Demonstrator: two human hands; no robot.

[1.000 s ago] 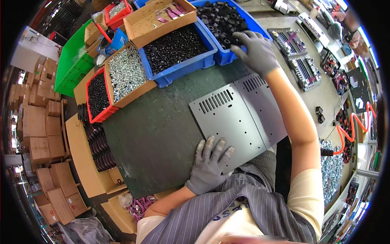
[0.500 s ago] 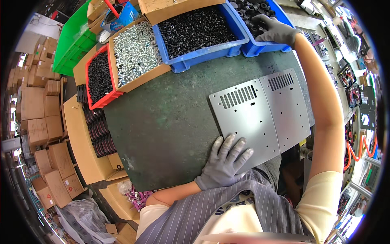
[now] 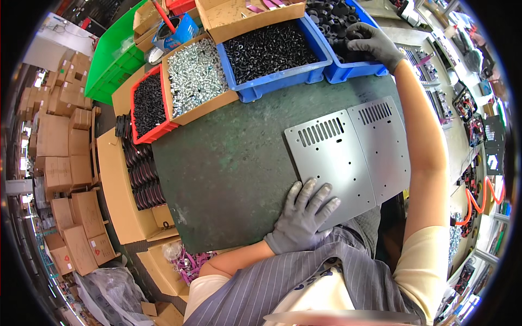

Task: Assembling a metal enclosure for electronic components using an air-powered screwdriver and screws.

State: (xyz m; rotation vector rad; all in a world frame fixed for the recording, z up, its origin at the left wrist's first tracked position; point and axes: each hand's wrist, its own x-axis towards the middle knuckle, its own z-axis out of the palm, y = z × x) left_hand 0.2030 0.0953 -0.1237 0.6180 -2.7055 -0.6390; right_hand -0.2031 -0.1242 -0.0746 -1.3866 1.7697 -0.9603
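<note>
Curled in since a second ago, the right hand (image 3: pixel 379 47) is over black parts (image 3: pixel 330 12) in the blue bin (image 3: pixel 354 70) beneath it; whether it grips one, I cannot tell. Slightly spread, the left hand (image 3: pixel 299 223) rests on the metal plate (image 3: pixel 334 160) just ahead.

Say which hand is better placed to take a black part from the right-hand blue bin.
Right, I'd judge: the right hand curls over the black parts in that blue bin; the left hand lies spread at a grey metal plate, farther off.
</note>
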